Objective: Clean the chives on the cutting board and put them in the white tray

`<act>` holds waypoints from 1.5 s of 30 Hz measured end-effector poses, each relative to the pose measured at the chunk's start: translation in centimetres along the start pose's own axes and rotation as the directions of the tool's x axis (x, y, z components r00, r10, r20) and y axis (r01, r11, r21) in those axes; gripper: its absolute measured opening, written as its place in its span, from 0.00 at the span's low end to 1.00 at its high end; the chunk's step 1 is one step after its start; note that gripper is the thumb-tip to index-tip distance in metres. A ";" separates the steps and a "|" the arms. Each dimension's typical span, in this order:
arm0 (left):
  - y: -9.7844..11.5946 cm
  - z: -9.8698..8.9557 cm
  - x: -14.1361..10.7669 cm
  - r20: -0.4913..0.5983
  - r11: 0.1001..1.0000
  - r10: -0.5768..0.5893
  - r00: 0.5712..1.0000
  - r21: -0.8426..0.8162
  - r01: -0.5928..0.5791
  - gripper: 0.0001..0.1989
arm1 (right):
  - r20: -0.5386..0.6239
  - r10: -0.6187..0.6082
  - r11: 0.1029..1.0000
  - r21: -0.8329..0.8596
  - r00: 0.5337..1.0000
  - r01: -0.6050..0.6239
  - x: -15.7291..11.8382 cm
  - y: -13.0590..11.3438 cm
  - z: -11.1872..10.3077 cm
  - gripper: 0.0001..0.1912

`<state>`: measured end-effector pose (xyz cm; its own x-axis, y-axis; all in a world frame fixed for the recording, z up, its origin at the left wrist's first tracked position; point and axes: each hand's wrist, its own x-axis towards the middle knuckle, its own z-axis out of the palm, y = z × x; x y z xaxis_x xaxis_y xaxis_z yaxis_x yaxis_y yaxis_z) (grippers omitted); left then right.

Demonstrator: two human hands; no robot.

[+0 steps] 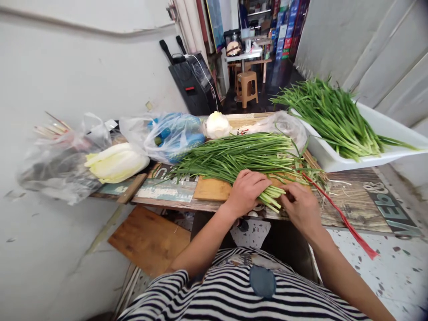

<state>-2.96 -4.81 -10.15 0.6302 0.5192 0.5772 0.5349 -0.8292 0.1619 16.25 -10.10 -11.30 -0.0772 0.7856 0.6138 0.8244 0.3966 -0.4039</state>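
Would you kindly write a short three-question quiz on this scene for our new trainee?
1. True or false: the white tub heaped with greens is on the left side of the picture.
2. What is the left hand holding?
3. Which colour is the long strip hanging over the front edge of the table? a) blue b) red c) yellow

Key:
1. False; the white tub is on the right side.
2. A bunch of long green stalks.
3. b

Stacked cartons (290, 26) and shelving (259, 12) suggest a small shop.
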 end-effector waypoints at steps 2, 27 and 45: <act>0.1 0.1 0.1 0.002 1.000 -0.006 1.000 0.028 0.006 0.11 | -0.006 0.019 1.000 0.011 1.000 -0.018 0.1 0.5 -0.1 0.07; 0.6 0.4 -0.1 -0.199 0.979 0.005 0.980 0.201 0.035 0.15 | 0.325 -0.003 0.914 0.386 0.946 -0.130 3.6 1.8 -1.2 0.13; 0.6 0.2 0.2 -0.171 0.992 0.028 0.985 0.129 -0.006 0.12 | 0.113 -0.151 0.987 0.071 0.982 0.144 4.8 2.5 -1.7 0.17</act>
<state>-2.45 -5.15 -10.10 0.5392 0.4529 0.7101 0.5995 -0.7985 0.0540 18.84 -6.12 -8.22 -0.2639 0.7651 0.5873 0.7629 0.5381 -0.3583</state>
